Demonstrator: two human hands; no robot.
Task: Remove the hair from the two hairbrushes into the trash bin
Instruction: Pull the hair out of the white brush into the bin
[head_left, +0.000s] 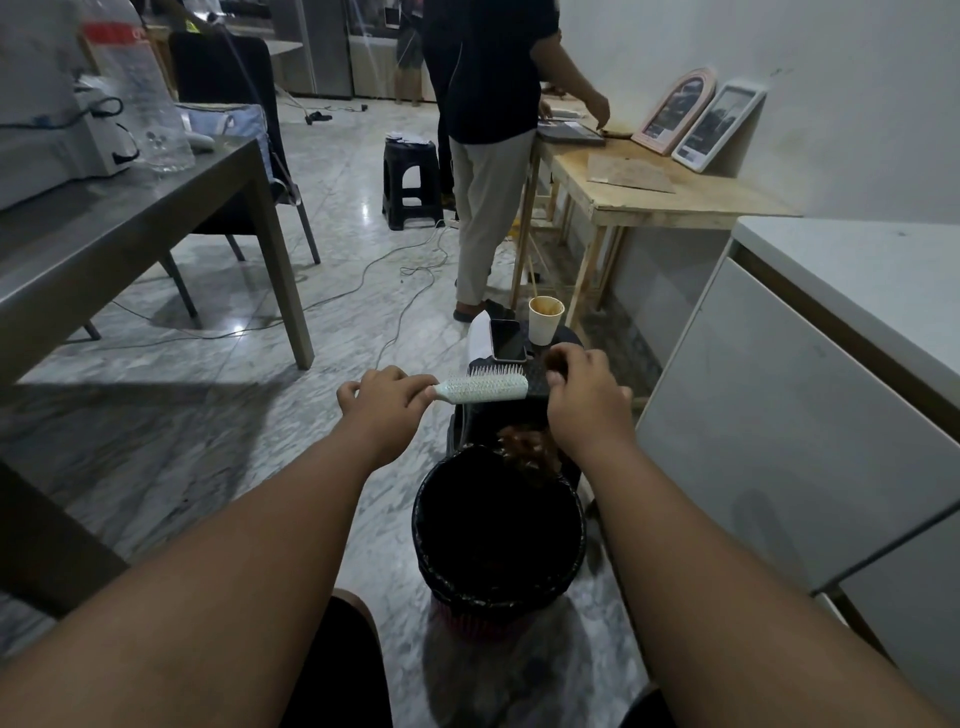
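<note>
One hairbrush (483, 388) left hand (382, 400), one tuft (555, 360) right hand (589, 400).

The hairbrush (483, 388) gripped in the left hand (382, 402) is pale matt plastic with white plastic bristles. The tuft of hair (555, 359) pinched by the right hand (584, 397) looks frizzy and dull. Below that hand, the trash bin (422, 551) has a black plastic liner, crinkled and faintly glossy. Just beyond it stand a paper cup (544, 322) and a glossy-screened phone (508, 340). Under both hands the veined stone floor (208, 426) is polished and reflective. Far beyond the right hand, the wooden table (691, 200) is raw and matt.
</note>
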